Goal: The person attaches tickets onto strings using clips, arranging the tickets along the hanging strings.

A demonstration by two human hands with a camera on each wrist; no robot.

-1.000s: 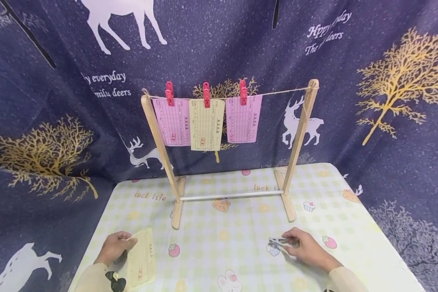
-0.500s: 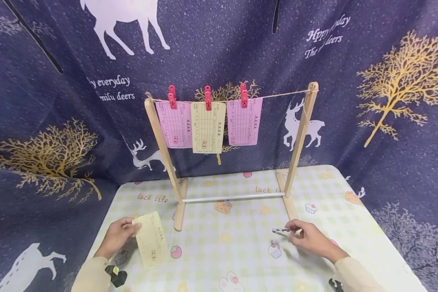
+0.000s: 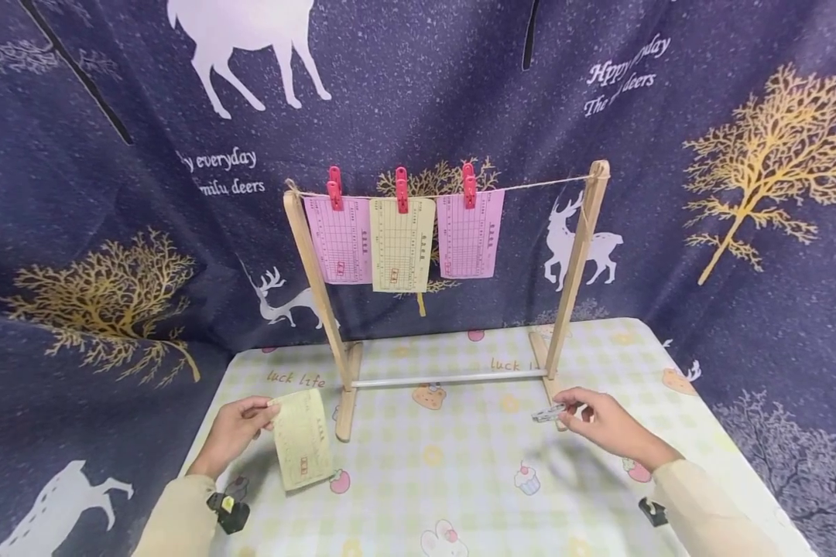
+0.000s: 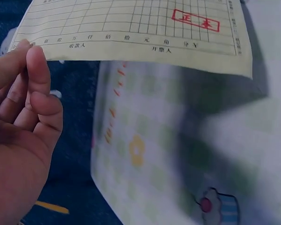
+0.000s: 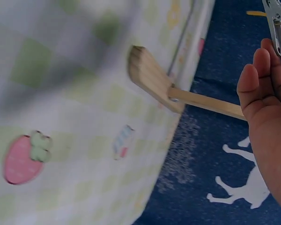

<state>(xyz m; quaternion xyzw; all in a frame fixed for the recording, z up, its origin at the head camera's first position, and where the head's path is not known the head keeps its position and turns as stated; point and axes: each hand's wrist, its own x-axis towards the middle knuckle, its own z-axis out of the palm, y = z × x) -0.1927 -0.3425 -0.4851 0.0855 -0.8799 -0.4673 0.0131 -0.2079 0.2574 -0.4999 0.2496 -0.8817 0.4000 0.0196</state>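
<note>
My left hand pinches a yellow printed receipt slip by its upper left corner, and the slip hangs tilted above the table. In the left wrist view the slip shows a red stamp, with thumb and finger at its edge. Over the table's right side my right hand pinches a silver metal clip, also partly visible at the top of the right wrist view. Beyond both hands, a pink slip, a yellow slip and another pink slip hang from a string under red clothespins.
The string runs between two wooden posts of a rack, with a stretch to the right of the slips. A white bar joins the rack's feet. A checked cloth covers the table; a dark blue curtain hangs behind.
My left hand has raised the yellow slip off the table and moved it forward. My right hand has risen forward with the silver clip. The head view has shifted slightly.
</note>
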